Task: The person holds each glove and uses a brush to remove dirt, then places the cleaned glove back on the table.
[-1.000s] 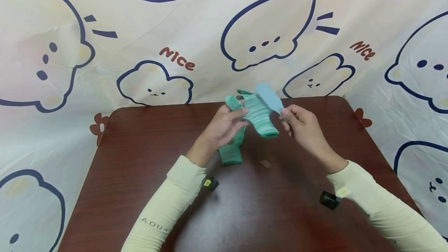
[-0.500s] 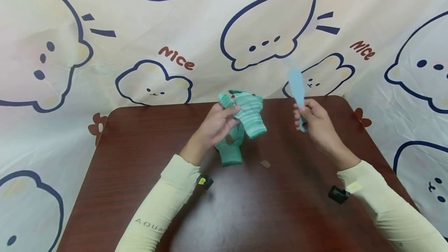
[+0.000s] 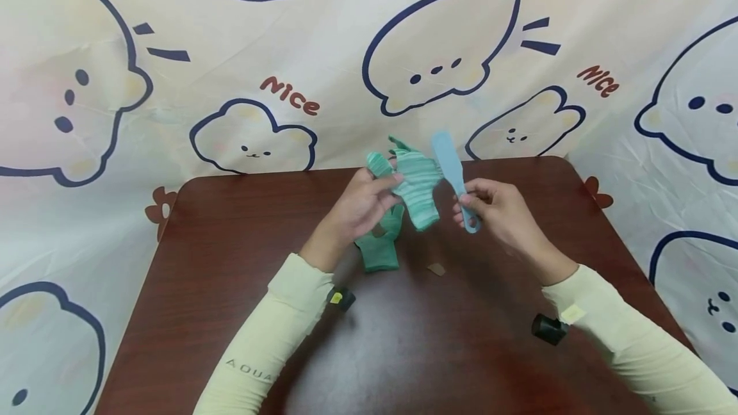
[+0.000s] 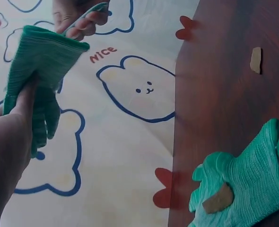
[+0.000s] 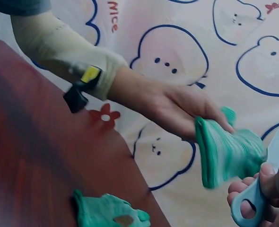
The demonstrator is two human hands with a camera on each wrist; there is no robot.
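Note:
My left hand (image 3: 364,203) pinches a green striped knit glove (image 3: 419,187) and holds it up above the far part of the table. In the left wrist view the cuff of this glove (image 4: 52,52) is uppermost and its fingers hang down. My right hand (image 3: 496,210) grips a light-blue paddle-shaped tool (image 3: 450,165) by its handle, which ends in a hole. The tool's flat blade stands upright at the glove's right side; whether they touch I cannot tell. A second green glove (image 3: 380,252) lies on the table below my left hand, with a brown scrap (image 4: 219,198) on it.
Another small brown scrap (image 3: 437,269) lies on the dark wooden table (image 3: 369,351), right of the lying glove. Cloth printed with cartoon figures (image 3: 340,50) hangs behind and beside the table. Each sleeve carries a small black camera (image 3: 549,329).
The blue tool first swung away from the raised glove to the right, then came back beside it. The raised glove shifted slightly left, then slightly right again. The lying glove has stayed put.

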